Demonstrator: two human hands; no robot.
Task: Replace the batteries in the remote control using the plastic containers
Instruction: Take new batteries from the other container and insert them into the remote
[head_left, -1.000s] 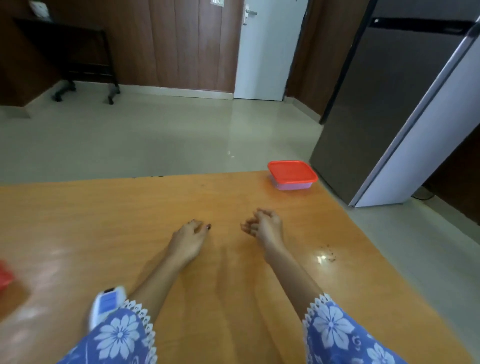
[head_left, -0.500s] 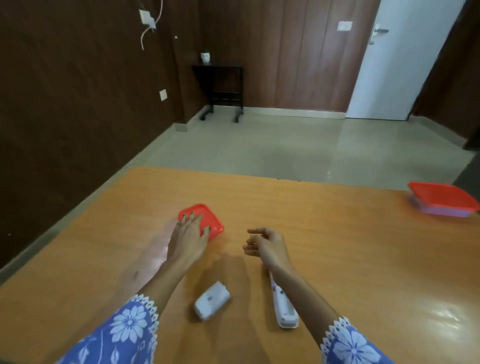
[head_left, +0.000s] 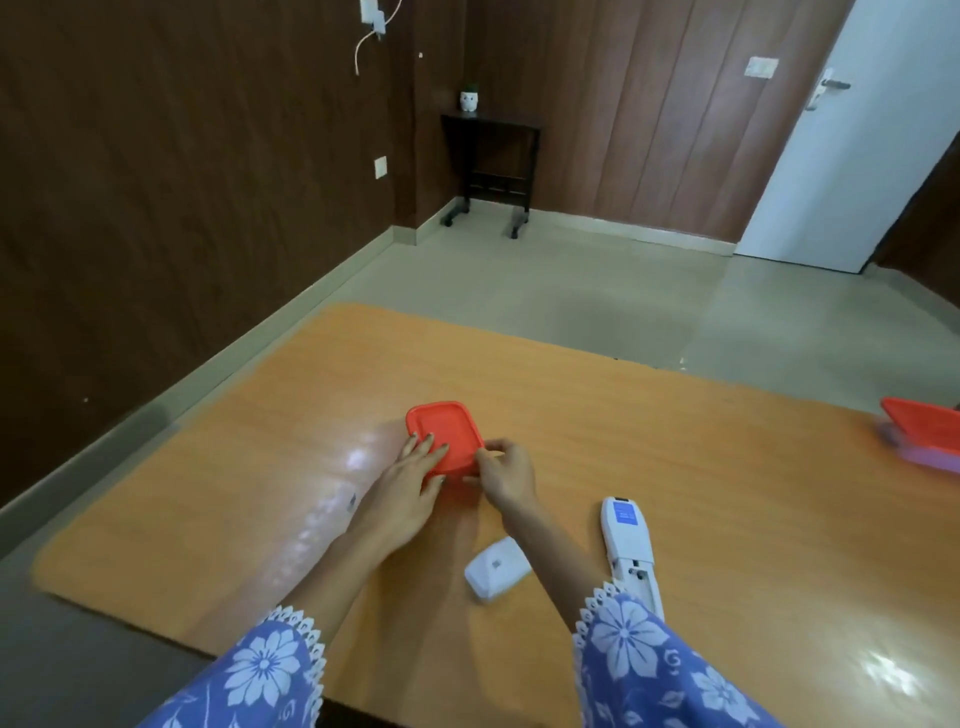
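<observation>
1. Sleeves (head_left: 260, 670): blue, white flower print, lace-edged cuffs; nearest the viewer, well short of the red-lidded container (head_left: 441, 431).
2. White cover piece (head_left: 497, 576): small and rounded, flat on the bench (head_left: 675, 441), nearer than the container and between the two forearms.
3. Remote control (head_left: 631, 551): white and long, flat on the bench, nearer than the container and to its right; blue label at its far end, near end partly under the right sleeve.
4. Left grip (head_left: 408, 491): on the container's left side, fingers straight and laid flat on the lid, holding nothing.
5. Right grip (head_left: 506, 475): fingers curled, pinching the container's near right corner.
6. Red-lidded container: lid on, standing on the bench between both grips; the body below the lid is mostly hidden.
7. Second container (head_left: 924, 434): red lid, pale body, well to the right of the first one, cut off by the picture's edge.
8. Side table (head_left: 491, 156): dark, on castors, far beyond the container against the wood wall; a small white pot (head_left: 469, 100) stands on top.
9. Door (head_left: 852, 156): white, far beyond the container and to its right.
</observation>
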